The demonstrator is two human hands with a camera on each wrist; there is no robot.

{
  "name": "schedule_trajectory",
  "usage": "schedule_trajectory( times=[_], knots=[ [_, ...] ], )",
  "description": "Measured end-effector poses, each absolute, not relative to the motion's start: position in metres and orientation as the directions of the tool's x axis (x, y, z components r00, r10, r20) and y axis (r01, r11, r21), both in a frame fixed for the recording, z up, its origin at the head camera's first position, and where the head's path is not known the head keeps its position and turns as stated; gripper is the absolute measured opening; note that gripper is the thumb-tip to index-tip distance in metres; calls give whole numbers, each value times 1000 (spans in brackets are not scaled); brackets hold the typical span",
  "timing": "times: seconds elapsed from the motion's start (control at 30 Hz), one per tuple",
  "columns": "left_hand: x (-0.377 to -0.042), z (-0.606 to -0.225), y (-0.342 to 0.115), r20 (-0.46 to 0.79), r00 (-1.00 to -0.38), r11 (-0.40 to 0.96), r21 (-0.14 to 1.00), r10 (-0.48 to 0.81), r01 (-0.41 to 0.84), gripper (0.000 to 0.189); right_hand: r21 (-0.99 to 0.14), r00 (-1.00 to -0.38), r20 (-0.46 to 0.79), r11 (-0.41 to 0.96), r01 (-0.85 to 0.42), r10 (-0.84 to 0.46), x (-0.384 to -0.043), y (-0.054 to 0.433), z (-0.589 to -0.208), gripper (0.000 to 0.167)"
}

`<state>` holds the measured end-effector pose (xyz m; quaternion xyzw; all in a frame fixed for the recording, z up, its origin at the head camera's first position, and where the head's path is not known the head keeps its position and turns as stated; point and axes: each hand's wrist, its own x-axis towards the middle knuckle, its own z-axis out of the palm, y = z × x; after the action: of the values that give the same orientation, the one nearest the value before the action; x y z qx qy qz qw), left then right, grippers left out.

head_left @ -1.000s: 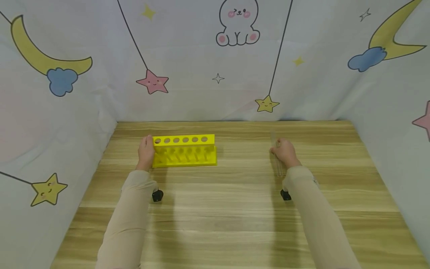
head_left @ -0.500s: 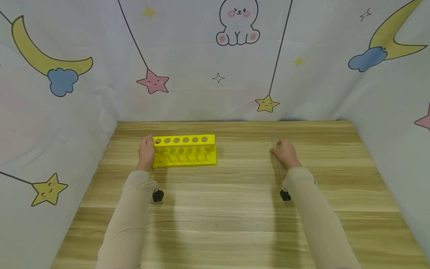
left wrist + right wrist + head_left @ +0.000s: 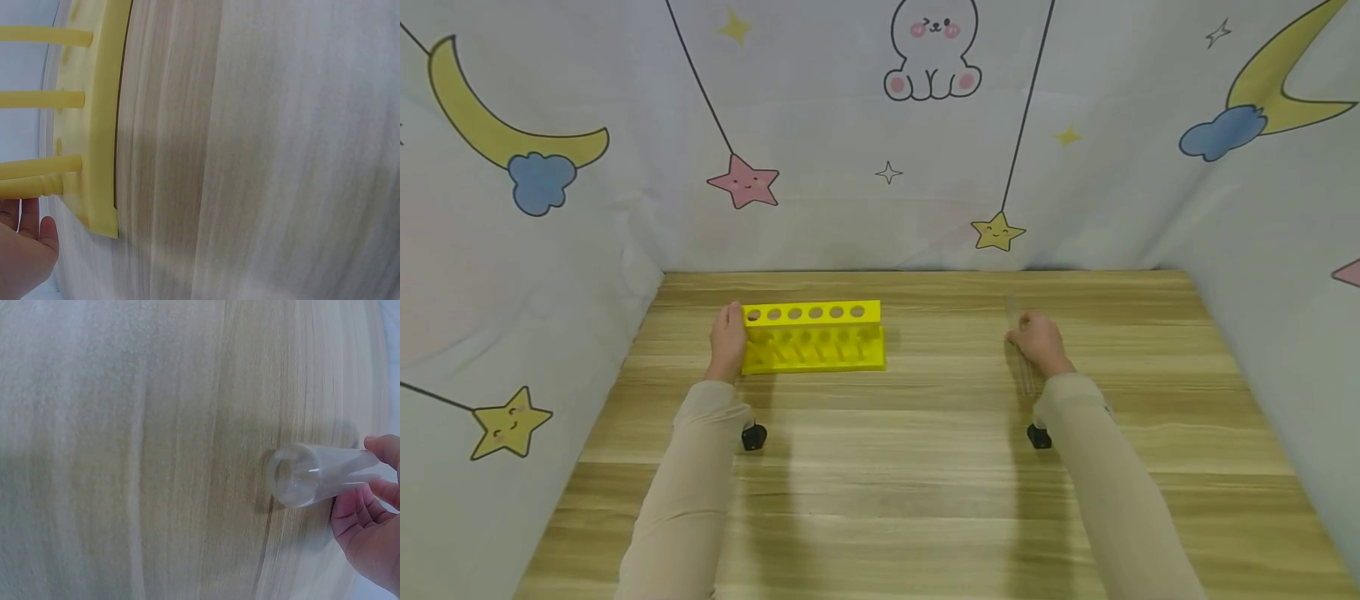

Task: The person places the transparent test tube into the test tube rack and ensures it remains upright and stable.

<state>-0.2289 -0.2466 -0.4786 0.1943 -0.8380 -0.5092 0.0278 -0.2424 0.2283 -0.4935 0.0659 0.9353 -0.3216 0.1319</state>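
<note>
Right hand (image 3: pixel 1042 342) low around clear tube (image 3: pixel 325 475)

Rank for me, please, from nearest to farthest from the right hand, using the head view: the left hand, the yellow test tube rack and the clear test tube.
1. Clear test tube: pinched by the right hand.
2. Yellow test tube rack: to the left, between both hands.
3. Left hand: farthest left, at the rack's left end.

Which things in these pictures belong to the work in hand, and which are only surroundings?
In the work:
rack, left hand at its end
tube, pinched by the right hand

Only surroundings:
table
cloth
black wrist pieces
</note>
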Motion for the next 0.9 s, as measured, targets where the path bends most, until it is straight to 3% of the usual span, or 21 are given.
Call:
schedule_trajectory(
  times=[0.3, 0.9],
  knots=[
    [-229, -477, -246, -150, -918, 395, 869, -366, -300, 36, -605, -957, -290, 771, 201, 22, -241, 231, -493, 50],
    [-229, -478, -246, -150, -922, 414, 860, -356, -299, 44, -645, -956, -290, 731, 222, 35, -241, 231, -484, 50]
  ],
)
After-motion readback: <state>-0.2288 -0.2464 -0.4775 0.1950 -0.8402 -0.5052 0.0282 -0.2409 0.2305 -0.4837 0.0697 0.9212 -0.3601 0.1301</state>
